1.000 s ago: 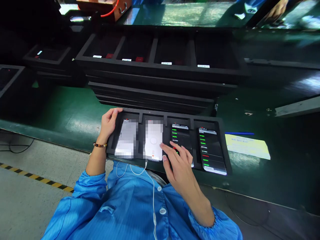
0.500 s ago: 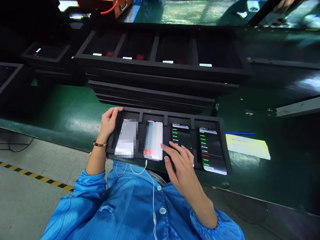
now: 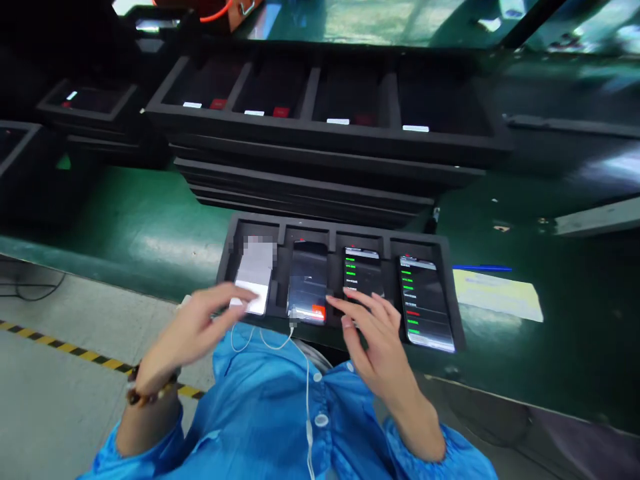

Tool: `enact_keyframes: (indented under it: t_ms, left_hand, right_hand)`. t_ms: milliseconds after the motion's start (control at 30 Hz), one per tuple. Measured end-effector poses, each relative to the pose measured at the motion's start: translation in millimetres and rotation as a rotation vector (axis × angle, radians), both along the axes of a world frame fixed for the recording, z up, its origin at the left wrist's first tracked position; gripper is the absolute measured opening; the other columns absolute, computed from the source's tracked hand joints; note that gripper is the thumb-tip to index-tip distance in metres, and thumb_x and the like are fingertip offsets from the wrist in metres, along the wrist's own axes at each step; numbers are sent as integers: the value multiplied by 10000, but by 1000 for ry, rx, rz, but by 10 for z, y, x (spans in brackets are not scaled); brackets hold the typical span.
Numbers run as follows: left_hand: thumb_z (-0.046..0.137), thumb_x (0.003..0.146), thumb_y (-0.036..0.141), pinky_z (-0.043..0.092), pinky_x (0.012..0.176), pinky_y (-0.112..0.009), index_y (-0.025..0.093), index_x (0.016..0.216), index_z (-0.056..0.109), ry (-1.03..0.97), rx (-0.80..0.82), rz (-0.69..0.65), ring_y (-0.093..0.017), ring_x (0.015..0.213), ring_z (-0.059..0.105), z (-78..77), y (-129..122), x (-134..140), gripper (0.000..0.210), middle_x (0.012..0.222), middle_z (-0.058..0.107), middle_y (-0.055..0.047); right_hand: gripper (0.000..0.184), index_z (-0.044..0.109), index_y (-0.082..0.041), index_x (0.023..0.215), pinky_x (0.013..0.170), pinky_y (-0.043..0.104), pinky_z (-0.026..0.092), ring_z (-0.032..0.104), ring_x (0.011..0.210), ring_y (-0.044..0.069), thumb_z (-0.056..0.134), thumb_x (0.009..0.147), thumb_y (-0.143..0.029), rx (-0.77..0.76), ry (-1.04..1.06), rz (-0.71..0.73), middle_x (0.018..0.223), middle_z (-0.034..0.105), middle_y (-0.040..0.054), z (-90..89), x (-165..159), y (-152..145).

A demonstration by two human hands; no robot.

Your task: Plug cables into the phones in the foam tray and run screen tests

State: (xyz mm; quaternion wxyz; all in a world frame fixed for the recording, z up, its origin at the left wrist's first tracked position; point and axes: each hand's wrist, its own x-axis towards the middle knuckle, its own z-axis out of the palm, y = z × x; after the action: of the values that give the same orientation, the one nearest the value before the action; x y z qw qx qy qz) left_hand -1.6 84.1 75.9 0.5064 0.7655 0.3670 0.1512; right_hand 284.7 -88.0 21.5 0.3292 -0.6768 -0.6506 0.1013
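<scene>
A black tray (image 3: 453,293) at the table's front edge holds several phones in separate slots. My left hand (image 3: 197,327), slightly blurred, reaches its fingers over the lower part of the leftmost phone (image 3: 257,267), whose screen is bright and partly pixelated. Beside it lies a phone with a dark screen and a red patch (image 3: 307,280); a white earphone cable (image 3: 307,393) meets its lower end. My right hand (image 3: 383,350) has spread fingers, the index tip at that phone's right edge. It partly covers a phone with green text (image 3: 361,257). The rightmost phone (image 3: 425,300) shows green and red lines.
Behind the tray rises a stack of black trays (image 3: 320,137), the top one holding dark phones with white labels. A yellow paper (image 3: 497,295) and a blue pen (image 3: 483,268) lie to the right. More trays (image 3: 90,113) stand at the left.
My left hand has left the tray's upper left corner and come down to the leftmost phone's lower end. The second phone's screen has turned from light stripes to dark. My right hand has shifted slightly right.
</scene>
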Motion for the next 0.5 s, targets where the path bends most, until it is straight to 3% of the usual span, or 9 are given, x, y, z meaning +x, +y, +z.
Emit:
enact_keyframes:
  t_ms: [67, 100, 167, 200, 267, 333, 400, 500]
  left_hand:
    - [581, 1095, 477, 591, 1119, -473, 383, 1334, 802, 103, -218, -190, -291, 1245, 757, 22, -338, -2, 338, 1341, 809, -51]
    - [599, 1084, 493, 564, 1161, -472, 379, 1383, 775, 128, -292, -204, -290, 1309, 731, -37, -480, 46, 365, 1412, 780, -50]
    - [610, 1063, 568, 543, 1169, -468, 338, 1408, 740, 97, -414, -78, -297, 1345, 708, -250, -702, 215, 435, 1462, 751, -81]
    - [585, 1062, 617, 556, 1128, -456, 312, 1366, 739, 34, -504, -3, -292, 1277, 736, -378, -783, 321, 457, 1390, 782, -100]
    - [591, 1008, 738, 596, 901, -393, 254, 1213, 738, -150, -722, 117, -249, 958, 769, -615, -908, 536, 546, 1093, 818, -104]
    - [668, 904, 824, 467, 606, -297, 230, 1051, 701, -289, -885, 246, -154, 603, 571, -780, -1010, 714, 612, 736, 657, -1]
    - [722, 822, 869, 250, 483, -265, 243, 882, 606, -349, -973, 384, -102, 478, 310, -868, -1105, 827, 640, 584, 405, 90]
    - [719, 773, 934, 114, 466, -284, 268, 723, 398, -335, -1004, 414, -89, 460, 186, -920, -1208, 850, 741, 533, 251, 114]
  right_hand:
    - [389, 682, -329, 1399, 1232, 555, 369, 683, 1356, 277, 478, 1096, -193, 1, 2, -39, 1320, 806, 30, 14, 66, 42]
    - [387, 685, -333, 1396, 1241, 561, 361, 685, 1352, 280, 477, 1097, -202, 2, 1, -49, 1317, 806, 32, 18, 91, 66]
    - [378, 680, -332, 1400, 1249, 574, 350, 686, 1351, 289, 470, 1105, -222, 2, -5, -44, 1332, 799, 42, 20, 117, 110]
    - [371, 674, -328, 1405, 1248, 577, 351, 684, 1354, 293, 469, 1111, -232, 1, -11, -28, 1349, 793, 48, 16, 120, 124]
    - [356, 659, -317, 1414, 1239, 569, 359, 672, 1373, 292, 468, 1123, -242, 0, -17, -1, 1381, 782, 54, 0, 116, 133]
    - [341, 646, -308, 1419, 1229, 548, 370, 657, 1390, 283, 473, 1132, -245, 3, -10, 5, 1400, 775, 52, -24, 112, 122]
    - [337, 634, -305, 1431, 1219, 530, 375, 650, 1390, 274, 476, 1139, -254, 7, -2, -7, 1406, 774, 49, -43, 122, 109]
    - [355, 603, -317, 1477, 1210, 512, 365, 649, 1376, 269, 489, 1141, -291, -10, -22, 15, 1413, 771, 43, -20, 140, 145]
